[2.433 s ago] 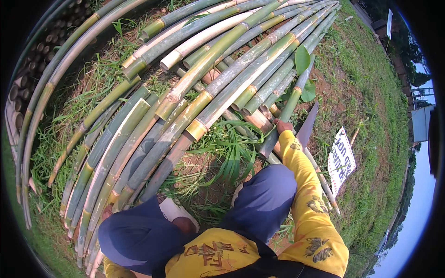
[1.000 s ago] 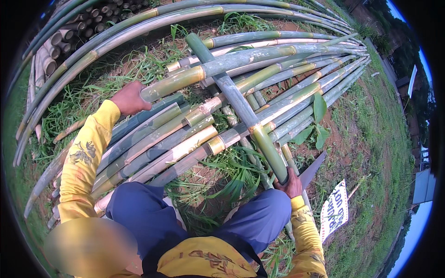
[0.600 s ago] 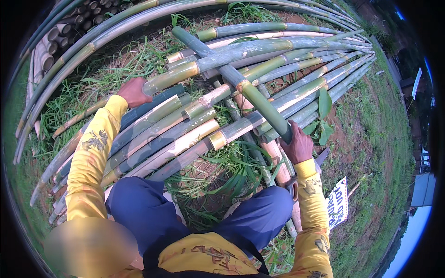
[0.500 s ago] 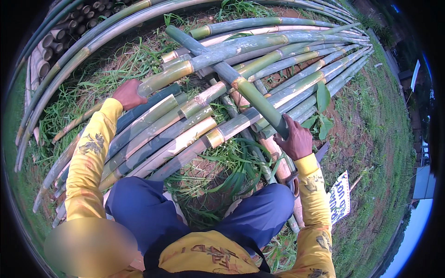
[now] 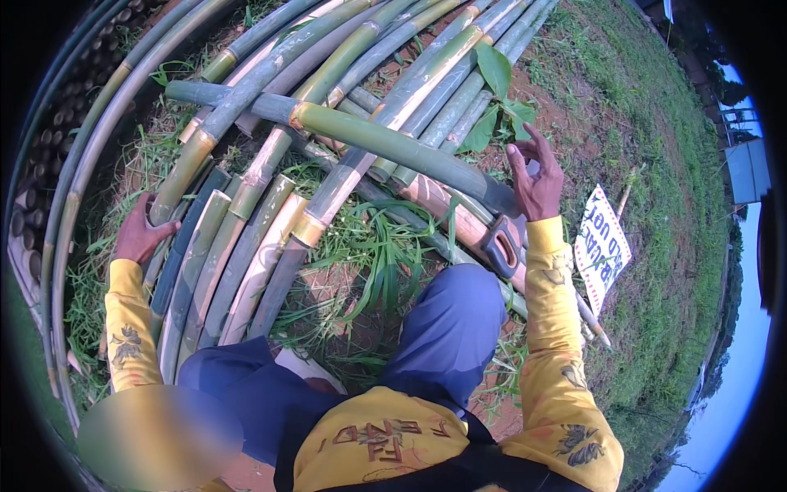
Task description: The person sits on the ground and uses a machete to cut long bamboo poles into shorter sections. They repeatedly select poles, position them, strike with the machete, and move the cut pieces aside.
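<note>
My left hand (image 5: 144, 230) curls around the near cut end of a long bamboo pole (image 5: 197, 156), its thumb and fingers on either side. My right hand (image 5: 539, 178) is open, fingers apart, just past the dark near end of a thick green bamboo length (image 5: 393, 143). That length lies crosswise over several other poles. A handsaw (image 5: 501, 247) with a dark looped handle rests below my right hand by a thick bamboo piece (image 5: 443, 205); most of its blade is hidden.
Several cut bamboo pieces (image 5: 262, 254) lie side by side before my knees. Long curved poles (image 5: 78, 189) run along the left, beside a stack of bamboo ends (image 5: 41, 172). A white sign (image 5: 602, 246) stands at the right on grass. Green leaves (image 5: 495, 72) rest by the poles.
My right hand has let go of the crosswise bamboo's end and opened. My view has turned, and the poles now slant more steeply. My left hand stays at the pole's end.
</note>
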Tool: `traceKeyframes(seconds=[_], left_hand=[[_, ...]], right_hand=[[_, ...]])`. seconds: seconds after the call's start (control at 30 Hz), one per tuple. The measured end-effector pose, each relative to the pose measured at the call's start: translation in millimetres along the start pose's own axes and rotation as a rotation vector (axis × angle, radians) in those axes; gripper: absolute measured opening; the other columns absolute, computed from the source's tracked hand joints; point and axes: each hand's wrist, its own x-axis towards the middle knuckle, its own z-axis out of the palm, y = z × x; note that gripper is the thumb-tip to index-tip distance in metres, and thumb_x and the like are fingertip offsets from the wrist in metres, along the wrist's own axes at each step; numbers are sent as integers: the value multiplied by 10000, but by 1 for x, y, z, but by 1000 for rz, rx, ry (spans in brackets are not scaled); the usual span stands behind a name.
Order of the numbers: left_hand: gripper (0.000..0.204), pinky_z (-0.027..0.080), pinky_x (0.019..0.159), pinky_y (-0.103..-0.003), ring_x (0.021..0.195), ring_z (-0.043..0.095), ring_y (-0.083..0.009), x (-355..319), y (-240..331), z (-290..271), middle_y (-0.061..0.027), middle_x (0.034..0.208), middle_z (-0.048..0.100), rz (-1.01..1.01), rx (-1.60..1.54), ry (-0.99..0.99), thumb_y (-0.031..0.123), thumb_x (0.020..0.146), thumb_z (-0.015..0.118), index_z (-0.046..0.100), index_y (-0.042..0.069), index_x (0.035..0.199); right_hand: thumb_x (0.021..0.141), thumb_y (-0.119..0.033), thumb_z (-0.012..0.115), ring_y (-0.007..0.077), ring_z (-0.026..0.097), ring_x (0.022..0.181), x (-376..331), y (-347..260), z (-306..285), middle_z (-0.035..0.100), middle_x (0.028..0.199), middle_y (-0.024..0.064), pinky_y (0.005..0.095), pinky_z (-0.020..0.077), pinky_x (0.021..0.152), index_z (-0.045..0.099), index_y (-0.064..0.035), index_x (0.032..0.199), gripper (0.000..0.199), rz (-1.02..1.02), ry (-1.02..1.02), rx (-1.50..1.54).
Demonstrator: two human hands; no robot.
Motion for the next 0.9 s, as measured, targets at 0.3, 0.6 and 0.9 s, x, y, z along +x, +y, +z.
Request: traceKeyframes(seconds=[0.3, 0.6, 0.9], left_hand=[[449, 503, 903, -394, 1011, 657, -294, 27, 21, -1, -154, 1165, 638, 135, -96, 394, 378, 1004, 576, 553, 85, 1344], [652, 436, 1060, -465, 1241, 563, -381, 21, 59, 7, -211, 1319, 585, -42, 64, 288, 565, 962, 565, 540, 28, 1330], [585, 449, 1049, -476, 1239, 567, -388, -32, 52, -40, -204, 1346, 576, -188, 71, 316, 474, 962, 610, 534, 34, 1340]], right_hand=[[748, -202, 752, 361, 614, 1039, -205, 120, 16, 620, 1171, 183, 458, 491, 930, 576, -41, 1179, 493, 387, -313, -306], [749, -155, 726, 472, 565, 1165, -224, 217, 1, 611, 1263, 271, 490, 454, 1004, 513, -18, 1348, 651, 501, -407, -441], [893, -176, 726, 211, 622, 905, -90, 20, -131, 673, 1043, 126, 356, 495, 819, 622, 44, 1211, 401, 327, 234, 53]])
